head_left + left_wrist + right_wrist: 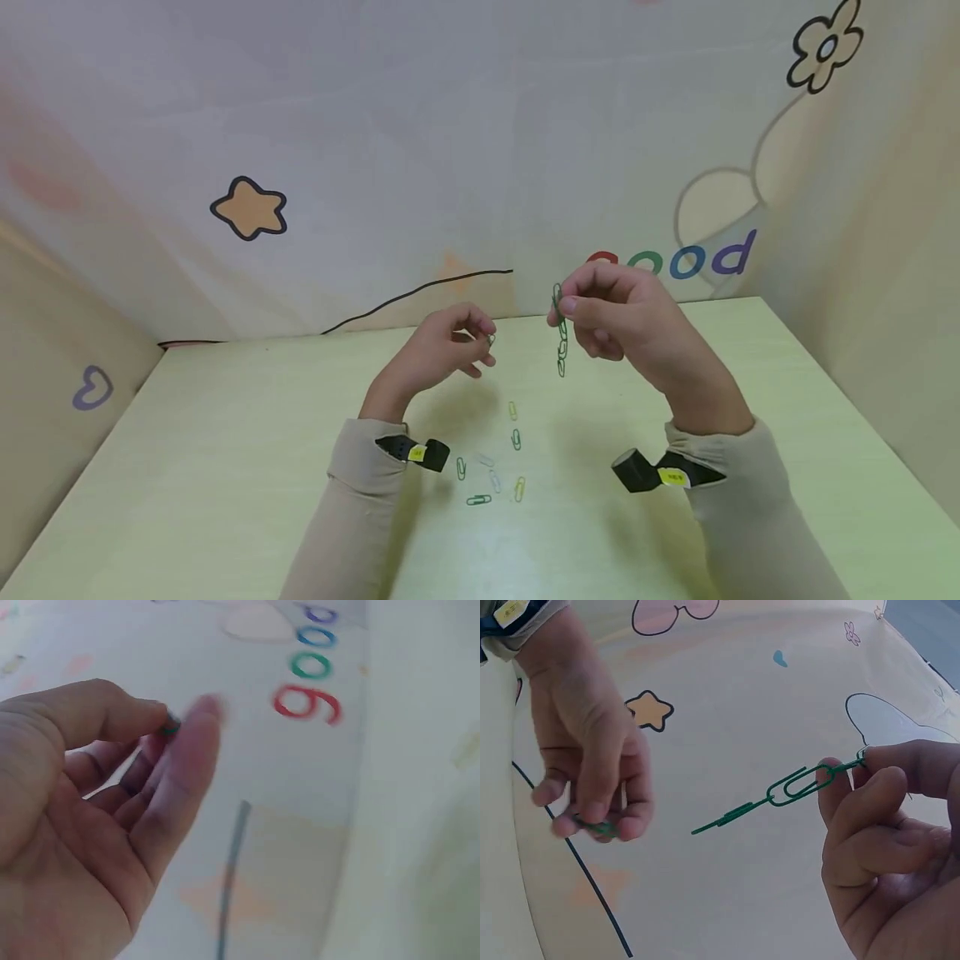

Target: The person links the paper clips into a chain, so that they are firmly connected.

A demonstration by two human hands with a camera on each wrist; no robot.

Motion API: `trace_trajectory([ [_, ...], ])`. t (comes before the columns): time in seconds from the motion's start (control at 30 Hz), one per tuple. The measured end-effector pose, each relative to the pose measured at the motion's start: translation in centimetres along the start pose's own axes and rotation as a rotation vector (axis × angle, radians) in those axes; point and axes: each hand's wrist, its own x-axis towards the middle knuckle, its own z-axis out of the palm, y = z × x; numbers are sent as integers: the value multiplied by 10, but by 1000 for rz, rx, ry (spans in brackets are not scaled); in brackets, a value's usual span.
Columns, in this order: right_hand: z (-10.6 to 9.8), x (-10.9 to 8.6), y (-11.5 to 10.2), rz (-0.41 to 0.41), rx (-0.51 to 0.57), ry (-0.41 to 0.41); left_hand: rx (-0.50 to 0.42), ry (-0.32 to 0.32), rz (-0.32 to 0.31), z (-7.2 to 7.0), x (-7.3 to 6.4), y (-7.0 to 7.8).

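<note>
- We see a chain of green paper clips (pixel 562 348), our landmark, hanging in the air above the table (pixel 225 442); at least three linked clips show.
- At the chain's upper end, we find the right hand (pixel 626 317) pinching it between thumb and forefinger, the other fingers curled in; the lower links hang free.
- To the left of the chain and well apart from it, we see the left hand (pixel 448 346) pinching a single green paper clip (pixel 596 826) between thumb and fingertips. Most of that clip is hidden from us.
- Down and to the left of the chain, we count seven loose clips on the table. Nearest it are an upper yellow clip (pixel 512 410) and, just below that, an upright green clip (pixel 516 439).
- Farther down from the chain we see two pale clips (pixel 495 481) near each other, a lower yellow clip (pixel 520 489) to their right, a leftmost green clip (pixel 461 468) and a sideways green clip (pixel 478 500).
- Behind the chain we see a printed cloth backdrop (pixel 390 167): an orange star (pixel 249 208) up and far to its left, the word "good" (pixel 697 262) up and to its right, partly covered by the right hand.
</note>
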Motion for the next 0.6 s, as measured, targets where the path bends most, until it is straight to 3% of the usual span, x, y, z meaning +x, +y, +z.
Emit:
trace_trajectory([
  [0.3, 13, 4, 4, 30, -44, -38, 100, 169, 324, 10, -20, 53],
  [0.5, 20, 5, 4, 47, -49, -49, 244, 276, 516, 15, -33, 71],
  [0.6, 23, 4, 2, 66, -69, -73, 306, 284, 586, 15, -37, 78],
])
